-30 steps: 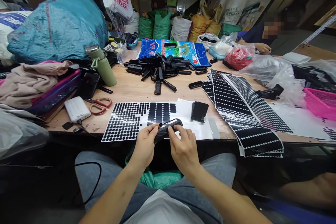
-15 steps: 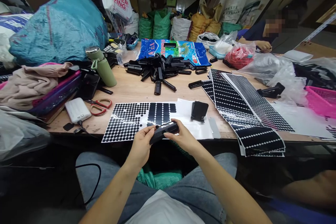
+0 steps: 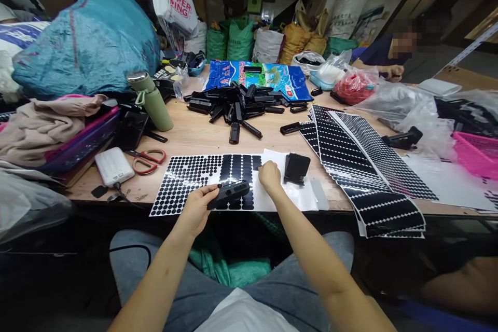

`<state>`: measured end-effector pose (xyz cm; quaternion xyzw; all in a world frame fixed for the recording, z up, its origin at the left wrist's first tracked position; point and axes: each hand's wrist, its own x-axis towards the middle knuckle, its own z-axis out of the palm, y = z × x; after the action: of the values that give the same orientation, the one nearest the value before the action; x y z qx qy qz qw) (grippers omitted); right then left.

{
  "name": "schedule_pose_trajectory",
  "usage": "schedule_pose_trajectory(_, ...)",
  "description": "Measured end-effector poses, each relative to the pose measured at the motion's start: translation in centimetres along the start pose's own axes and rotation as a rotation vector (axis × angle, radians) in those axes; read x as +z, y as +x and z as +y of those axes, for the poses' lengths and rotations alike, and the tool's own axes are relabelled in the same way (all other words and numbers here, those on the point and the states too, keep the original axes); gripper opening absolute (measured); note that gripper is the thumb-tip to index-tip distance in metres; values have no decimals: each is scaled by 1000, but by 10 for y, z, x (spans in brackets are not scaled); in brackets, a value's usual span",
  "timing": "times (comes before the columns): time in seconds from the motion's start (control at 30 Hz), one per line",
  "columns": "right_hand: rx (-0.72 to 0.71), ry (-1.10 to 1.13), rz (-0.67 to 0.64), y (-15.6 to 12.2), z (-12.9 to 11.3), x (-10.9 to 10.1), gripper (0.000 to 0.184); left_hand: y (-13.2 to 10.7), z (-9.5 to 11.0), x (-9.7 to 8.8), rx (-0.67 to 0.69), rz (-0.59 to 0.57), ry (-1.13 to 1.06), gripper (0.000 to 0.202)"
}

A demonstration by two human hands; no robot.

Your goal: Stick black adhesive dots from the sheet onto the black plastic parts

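My left hand (image 3: 195, 209) grips one end of an elongated black plastic piece (image 3: 229, 195), held tilted above the front table edge. Beneath it lies a white sheet (image 3: 165, 192) covered with black round stickers and columns of black oblong stickers (image 3: 237, 166). My right hand (image 3: 270, 176) is closed, its fingertips at the right edge of the oblong stickers; whatever they pinch is hidden. Just right of that hand, a black folding stand (image 3: 296, 168) rests on white paper (image 3: 307, 194). Farther back is a heap of similar black pieces (image 3: 241, 101).
Red-handled scissors (image 3: 150, 161), a white power bank (image 3: 114, 166) and a green flask (image 3: 151, 104) stand to the left. Long sticker sheets (image 3: 346, 161) overhang the front edge at right. A pink basket (image 3: 476, 153) is far right. Another person sits at the back right.
My right hand has let go of the black plastic piece and moved up and right to the sticker sheet. My left hand has shifted slightly left with the piece.
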<state>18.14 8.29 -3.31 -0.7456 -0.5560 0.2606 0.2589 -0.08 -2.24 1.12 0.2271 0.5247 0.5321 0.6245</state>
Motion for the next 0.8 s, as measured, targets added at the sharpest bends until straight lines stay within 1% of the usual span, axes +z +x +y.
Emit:
schedule_pose_trajectory(0.1, 26, 29, 13, 0, 0, 0, 20, 3, 3, -1, -14, 2, 15, 27)
schedule_pose_trajectory(0.23, 32, 151, -39, -3, -5, -8, 9, 3, 9, -2, -22, 22, -7, 27)
schedule_pose_trajectory(0.33, 7, 290, -126, -17, -8, -23, 16, 1, 16, -4, -23, 29, -40, 26)
schedule_pose_trajectory(0.4, -10, 425, -237, -34, -11, -36, 21, -1, 20, -5, -35, 3, -38, 24)
schedule_pose_trajectory(0.5, 11, 724, -479, -62, -16, -54, 25, -7, 24, -4, -50, -78, -3, 23)
schedule_pose_trajectory(0.53, 29, 798, -537, -70, -18, -58, 27, -9, 25, -3, -44, -97, 12, 23)
schedule_pose_trajectory(0.57, 45, 839, -566, -76, -20, -61, 28, -11, 25, -2, -34, -107, 28, 23)
schedule_pose_trajectory(0.67, 46, 829, -545, -88, -24, -64, 29, -17, 25, 3, 3, -111, 66, 23)
schedule_pose_trajectory(0.8, 7, 811, -532, -91, -22, -62, 28, -24, 24, 7, 33, -129, 95, 22)
